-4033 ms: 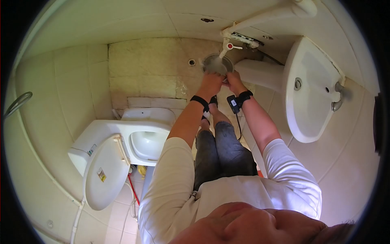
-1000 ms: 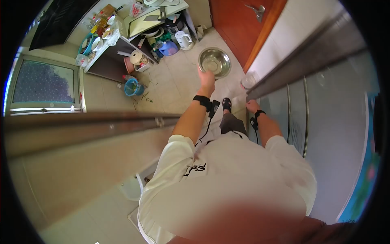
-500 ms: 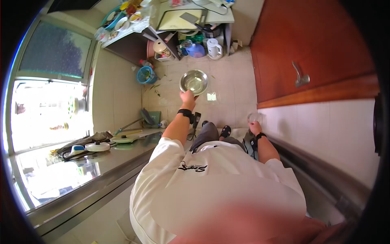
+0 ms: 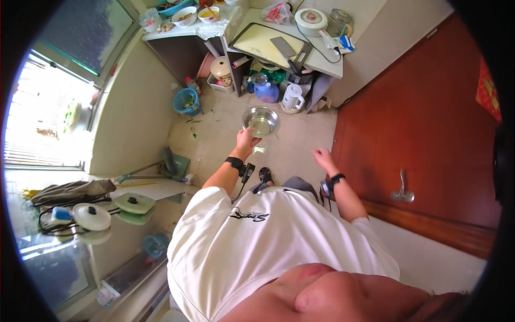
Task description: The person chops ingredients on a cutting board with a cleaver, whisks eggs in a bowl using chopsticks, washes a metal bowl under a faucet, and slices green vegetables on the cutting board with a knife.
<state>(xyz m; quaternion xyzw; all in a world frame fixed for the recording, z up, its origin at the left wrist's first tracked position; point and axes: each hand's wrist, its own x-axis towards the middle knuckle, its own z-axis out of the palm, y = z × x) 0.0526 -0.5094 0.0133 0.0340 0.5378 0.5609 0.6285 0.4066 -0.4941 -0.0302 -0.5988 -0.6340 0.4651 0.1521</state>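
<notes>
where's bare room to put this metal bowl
Bare beige tiled floor lies between the round silver metal bowl in the left hand and the reddish-brown wooden door. The rectangular cream board is bare left of the grey-bladed cleaver. The white counter further left is crowded with white bowls.

The round metal basin (image 4: 272,113) is shiny silver. The short-sleeved shirt (image 4: 300,231) is white, with black script lettering (image 4: 249,216) on the chest; the strap wristband (image 4: 234,162) is black. The broad wooden door (image 4: 397,134) is reddish brown, its lever handle (image 4: 402,196) silver. The round plastic bin (image 4: 185,110) is blue, the rounded jug (image 4: 266,93) blue-violet, the upright kettle (image 4: 291,99) white, the tiled floor (image 4: 214,145) pale beige. The rectangular board (image 4: 260,41) is cream, edged in black. The round white lid (image 4: 85,217) and the pale green lid (image 4: 126,203) have black knobs.
</notes>
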